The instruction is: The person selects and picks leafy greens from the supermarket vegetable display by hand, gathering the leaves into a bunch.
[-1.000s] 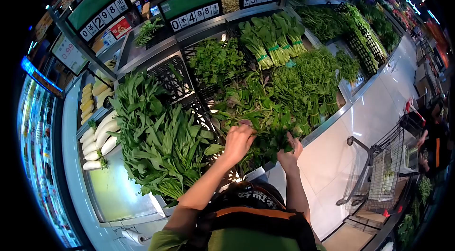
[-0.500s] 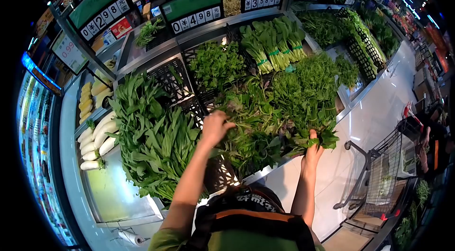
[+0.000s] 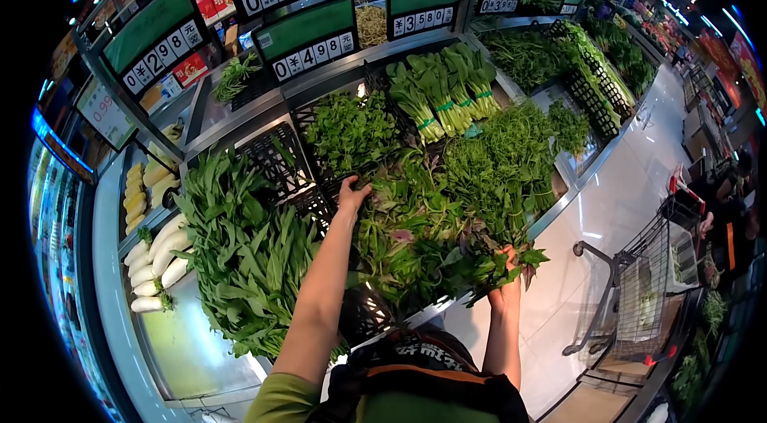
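A loose pile of leafy greens with purple-tinged leaves (image 3: 415, 223) lies in front of me. My left hand (image 3: 351, 195) is at the pile's far left edge, thumb and fingers apart, with nothing visible in it. At the near right corner, my right hand (image 3: 505, 283) is closed around a small bunch of leafy greens (image 3: 523, 259), some leaves purple underneath. Leaves partly cover its fingers. Beyond my left hand sits a heap of small-leaved herbs (image 3: 351, 131). Fine-leaved greens (image 3: 499, 159) lie past the right side of the pile.
Long-leaved greens (image 3: 248, 263) and white radishes (image 3: 164, 255) lie to the left. Banded leafy bunches (image 3: 447, 95) stand at the back, under price signs (image 3: 307, 39). A shopping cart (image 3: 639, 287) is on the floor to the right, with a person (image 3: 723, 207) behind it.
My left hand has moved farther away, toward the small-leaved herbs. My right hand still holds its bunch, now showing purple leaf undersides. The view has shifted slightly.
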{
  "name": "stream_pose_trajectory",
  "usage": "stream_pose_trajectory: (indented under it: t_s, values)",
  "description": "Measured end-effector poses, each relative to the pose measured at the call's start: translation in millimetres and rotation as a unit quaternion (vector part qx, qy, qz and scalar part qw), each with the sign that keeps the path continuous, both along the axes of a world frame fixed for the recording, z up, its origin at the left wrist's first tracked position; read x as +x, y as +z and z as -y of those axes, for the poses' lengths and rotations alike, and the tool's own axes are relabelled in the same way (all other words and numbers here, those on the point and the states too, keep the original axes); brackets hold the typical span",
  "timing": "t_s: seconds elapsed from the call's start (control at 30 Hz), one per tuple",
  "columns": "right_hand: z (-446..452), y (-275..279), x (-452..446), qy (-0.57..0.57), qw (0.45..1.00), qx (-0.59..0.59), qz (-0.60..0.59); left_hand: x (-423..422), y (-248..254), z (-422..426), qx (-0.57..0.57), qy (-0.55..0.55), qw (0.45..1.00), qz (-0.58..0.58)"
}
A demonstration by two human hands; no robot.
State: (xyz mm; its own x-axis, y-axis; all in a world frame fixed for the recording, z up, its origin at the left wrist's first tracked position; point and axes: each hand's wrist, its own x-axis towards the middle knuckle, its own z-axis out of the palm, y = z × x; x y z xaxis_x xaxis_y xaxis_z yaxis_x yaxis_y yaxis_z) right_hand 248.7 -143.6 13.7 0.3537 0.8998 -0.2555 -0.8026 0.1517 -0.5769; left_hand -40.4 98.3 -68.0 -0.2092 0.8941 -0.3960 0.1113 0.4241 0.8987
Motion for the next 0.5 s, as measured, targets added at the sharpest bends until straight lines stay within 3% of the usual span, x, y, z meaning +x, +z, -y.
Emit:
stream_pose_trajectory:
  t_s: [0.1, 0.17, 0.23, 0.27, 0.3, 0.37, 0.5]
  values:
    - [-6, 8, -7, 0.027, 0.996, -0.031, -0.074, -4, 11, 5, -0.022, 0.004, 1.000, 0.011]
    - [-9, 5, -6, 0.044, 0.998, 0.043, -0.031, -6, 21, 4, 0.006, -0.003, 1.000, 0.020]
    - [-5, 14, -9, 0.022, 0.996, 0.082, -0.006, -3, 49, 14, 0.126, 0.009, 0.984, 0.128]
    - [-7, -8, 2, 0.018, 1.000, 0.021, 0.006, -6, 62, 17, 0.121, -0.001, 0.980, 0.160]
    - [-5, -9, 1, 0.016, 0.999, 0.042, -0.007, -9, 79, 23, 0.113, -0.009, 0.975, 0.190]
    - [-5, -3, -1, 0.017, 0.996, 0.085, -0.030, -12, 108, 32, 0.140, -0.052, 0.975, 0.165]
    - [-5, 3, -6, 0.049, 0.998, 0.044, -0.012, -14, 134, 41, 0.161, -0.044, 0.971, 0.172]
